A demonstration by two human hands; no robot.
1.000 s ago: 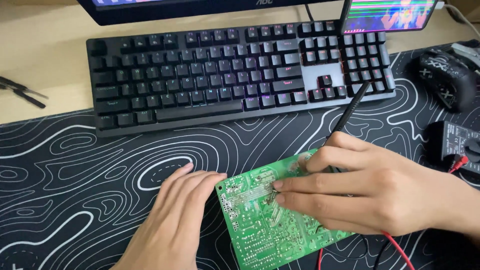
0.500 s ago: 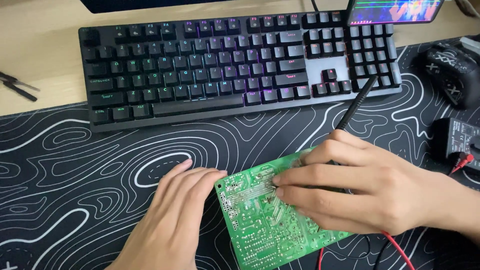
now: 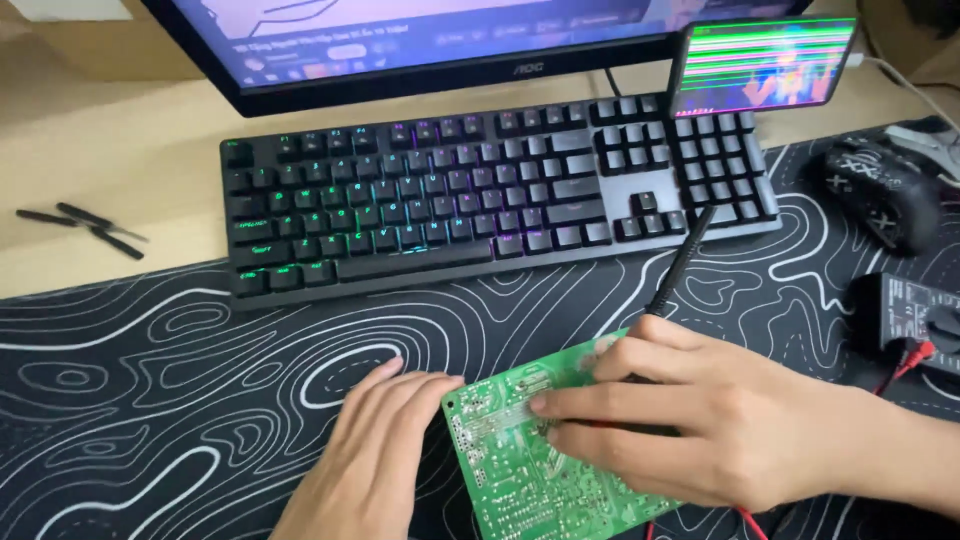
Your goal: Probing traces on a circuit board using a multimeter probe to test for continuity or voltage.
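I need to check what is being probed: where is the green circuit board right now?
In the head view the green circuit board lies on the patterned desk mat, low and right of centre, in front of the keyboard, between the left hand and right hand.

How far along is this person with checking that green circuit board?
Already set up: the green circuit board lies solder side up on the patterned desk mat, and a meter with red leads sits at the right. In hand: the right hand presses a black probe to the board while the left hand steadies its edge. How many points remain untested cannot be told from this view.
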